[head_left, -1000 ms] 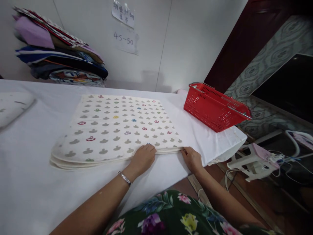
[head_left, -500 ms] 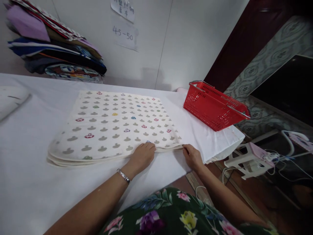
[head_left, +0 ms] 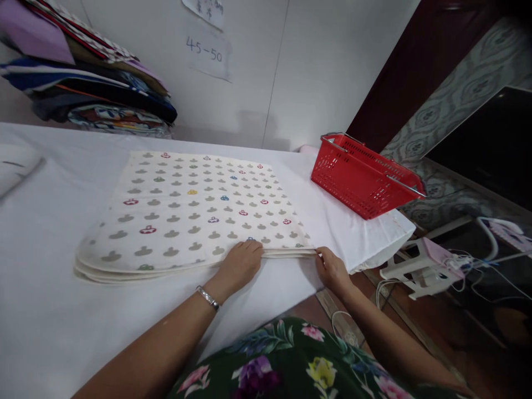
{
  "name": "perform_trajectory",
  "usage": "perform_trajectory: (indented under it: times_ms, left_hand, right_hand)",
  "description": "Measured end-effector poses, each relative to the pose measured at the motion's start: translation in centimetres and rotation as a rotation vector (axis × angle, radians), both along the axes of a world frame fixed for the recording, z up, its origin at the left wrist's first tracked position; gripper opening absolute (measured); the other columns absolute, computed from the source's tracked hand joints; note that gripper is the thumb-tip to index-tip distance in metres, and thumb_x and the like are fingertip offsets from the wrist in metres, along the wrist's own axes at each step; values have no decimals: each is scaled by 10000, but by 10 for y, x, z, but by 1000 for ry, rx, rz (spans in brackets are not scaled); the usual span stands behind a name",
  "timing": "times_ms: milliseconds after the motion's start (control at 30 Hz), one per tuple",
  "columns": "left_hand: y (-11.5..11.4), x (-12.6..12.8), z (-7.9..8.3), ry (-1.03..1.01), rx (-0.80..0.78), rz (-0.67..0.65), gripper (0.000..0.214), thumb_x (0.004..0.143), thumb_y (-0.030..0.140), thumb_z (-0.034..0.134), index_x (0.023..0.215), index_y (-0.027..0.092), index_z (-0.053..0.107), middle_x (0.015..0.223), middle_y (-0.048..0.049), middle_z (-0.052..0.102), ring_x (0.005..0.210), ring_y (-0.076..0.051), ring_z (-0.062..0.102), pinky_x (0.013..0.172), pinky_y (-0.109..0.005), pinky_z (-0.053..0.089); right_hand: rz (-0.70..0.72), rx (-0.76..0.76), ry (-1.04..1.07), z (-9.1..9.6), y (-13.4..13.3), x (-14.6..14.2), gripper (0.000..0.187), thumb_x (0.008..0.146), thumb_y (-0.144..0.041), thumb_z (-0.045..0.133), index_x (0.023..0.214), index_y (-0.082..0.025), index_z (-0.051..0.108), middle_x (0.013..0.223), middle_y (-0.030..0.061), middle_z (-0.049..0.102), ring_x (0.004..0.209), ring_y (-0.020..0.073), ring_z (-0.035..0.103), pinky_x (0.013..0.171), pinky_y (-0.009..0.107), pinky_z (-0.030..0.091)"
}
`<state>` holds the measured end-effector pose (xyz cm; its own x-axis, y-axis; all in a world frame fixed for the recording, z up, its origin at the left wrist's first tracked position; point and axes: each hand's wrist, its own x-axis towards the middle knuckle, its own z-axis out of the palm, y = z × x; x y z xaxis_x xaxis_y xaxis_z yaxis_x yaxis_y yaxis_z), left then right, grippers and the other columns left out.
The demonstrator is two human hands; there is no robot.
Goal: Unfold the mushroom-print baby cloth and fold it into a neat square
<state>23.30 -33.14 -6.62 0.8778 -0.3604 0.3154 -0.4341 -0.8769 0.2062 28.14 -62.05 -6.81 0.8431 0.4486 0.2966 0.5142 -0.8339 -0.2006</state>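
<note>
Cloth (head_left: pixel 199 206) of cream fabric, printed with small grey and coloured motifs, lies in a flat layered rectangle on the white-draped counter (head_left: pixel 37 316), directly before the person. The right hand (head_left: pixel 333 271) pinches its near right corner; the left hand (head_left: pixel 243 263) rests over the near edge, fingers bent, though whether it grips the layers is hidden. Folding looks partly done: several layers are stacked and the top is mostly smooth, while the rounded near left edges fan slightly out of line, so some evening-up seems left. Beyond sit a red perforated plastic basket (head_left: pixel 361 183), right, and a tall pile of multicoloured fabrics (head_left: pixel 106 88), left.
</note>
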Motion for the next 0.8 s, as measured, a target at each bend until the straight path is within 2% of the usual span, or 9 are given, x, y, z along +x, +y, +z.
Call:
perform_trajectory:
  times_ms: [200, 333, 533, 800]
  left_hand:
    - [-1, -1, 6, 26, -1, -8, 153, 819, 86, 457, 881, 162, 574, 988, -74, 598, 959, -212, 531, 820, -366, 423]
    - [-2, 0, 7, 36, -9, -2, 159, 818, 86, 456, 878, 166, 580, 981, -74, 601, 953, -213, 533, 812, -367, 422]
    - [-1, 0, 4, 34, 1, -10, 181, 827, 84, 436, 900, 164, 581, 996, -77, 600, 968, -214, 524, 826, -370, 410]
    - [-2, -1, 7, 47, -13, -8, 174, 829, 77, 433, 884, 162, 575, 971, -77, 595, 960, -211, 521, 827, -367, 411]
  right_hand:
    - [-55, -7, 39, 3, 7, 1, 158, 865, -259, 367, 899, -195, 507, 762, 37, 611, 666, 170, 574, 614, 265, 397]
    - [-160, 15, 98, 7, 17, 1, 125, 841, -273, 401, 871, -215, 508, 720, 5, 605, 608, 155, 551, 577, 253, 366]
    - [-285, 66, 166, 7, 27, 4, 226, 810, -287, 463, 1023, -212, 472, 753, -9, 631, 613, 163, 570, 556, 250, 336]
    - [-228, -21, 106, 6, 22, 3, 213, 822, -209, 398, 989, -209, 529, 864, 34, 653, 735, 177, 591, 618, 259, 364]
